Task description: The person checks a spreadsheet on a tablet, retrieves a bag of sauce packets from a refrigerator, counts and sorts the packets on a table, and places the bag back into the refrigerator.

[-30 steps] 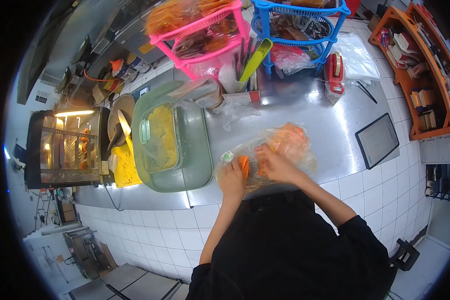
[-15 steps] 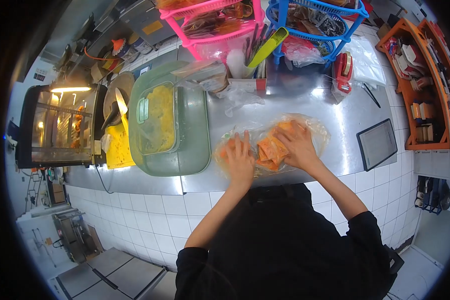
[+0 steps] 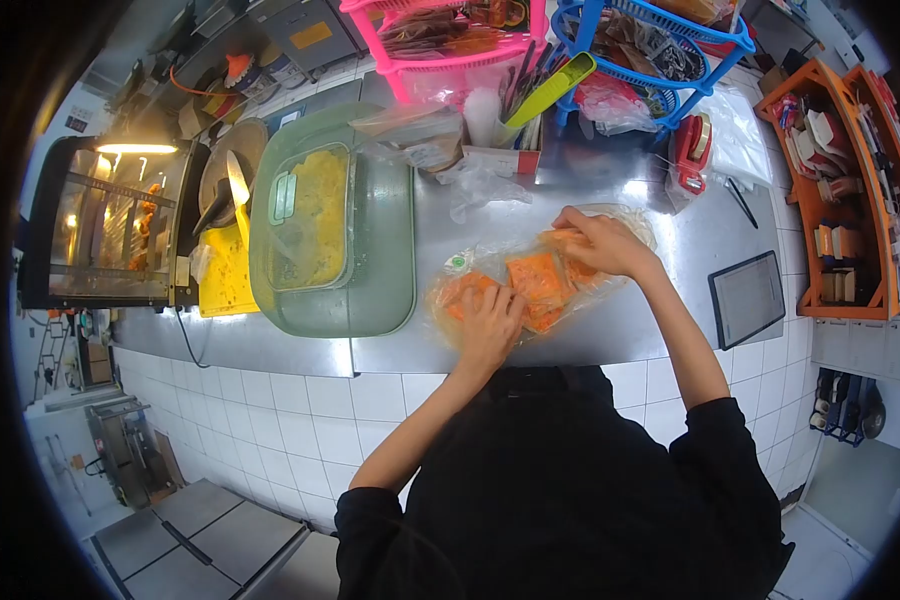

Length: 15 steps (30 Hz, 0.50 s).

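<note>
Orange, seasoned-looking slabs of food (image 3: 537,277) lie in and on a clear plastic bag (image 3: 460,264) on the steel counter. My left hand (image 3: 492,325) rests on the left part of the bag, its fingers apart over an orange piece beneath. At the upper right, my right hand (image 3: 605,245) has bent fingers closed around an orange slab there; its fingertips are partly hidden. The middle slab shows its flat, squarish face. I cannot tell exactly where the bag's opening is.
To the left stand a green lidded tub (image 3: 385,290), a yellow cutting board (image 3: 225,275) with a knife (image 3: 237,190), and a lit glass warmer (image 3: 115,225). A tablet (image 3: 748,298) lies right, near a red tape dispenser (image 3: 692,155). Pink (image 3: 450,68) and blue racks (image 3: 635,78) stand behind.
My right hand has moved up from the middle slab to the right piece, uncovering the middle slab. My left hand's fingers have shifted slightly right and down. The camera view has shifted a little.
</note>
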Motion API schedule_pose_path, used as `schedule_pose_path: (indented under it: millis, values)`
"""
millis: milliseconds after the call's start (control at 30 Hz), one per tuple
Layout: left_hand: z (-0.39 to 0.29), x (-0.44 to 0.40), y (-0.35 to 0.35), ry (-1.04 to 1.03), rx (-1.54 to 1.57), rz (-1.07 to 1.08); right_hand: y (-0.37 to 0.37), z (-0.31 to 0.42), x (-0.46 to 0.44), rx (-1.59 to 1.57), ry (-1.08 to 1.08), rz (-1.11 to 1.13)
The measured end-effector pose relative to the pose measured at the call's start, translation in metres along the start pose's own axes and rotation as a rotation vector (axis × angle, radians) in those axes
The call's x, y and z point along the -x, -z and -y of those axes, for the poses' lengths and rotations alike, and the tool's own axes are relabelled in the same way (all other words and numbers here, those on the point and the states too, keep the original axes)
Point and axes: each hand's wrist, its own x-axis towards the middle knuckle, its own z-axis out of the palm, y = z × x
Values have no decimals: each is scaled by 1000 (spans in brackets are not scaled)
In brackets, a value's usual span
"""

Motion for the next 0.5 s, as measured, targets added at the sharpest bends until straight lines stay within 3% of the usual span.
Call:
schedule_pose_path:
  millis: [133,233,333,433,500]
  values:
    - [3,-4,0,-78,69,-95,-6,3,2,-1,10,-34]
    - [2,-9,15,-42,129,-2,-17,12,10,172,34,-142]
    - [-4,-26,41,135,365,219,-17,10,10,84,22,-144]
    - [8,-39,9,-6,356,79,-14,10,6,87,0,-105]
    - [15,-50,-4,-106,262,174,-14,11,7,83,1,-104]
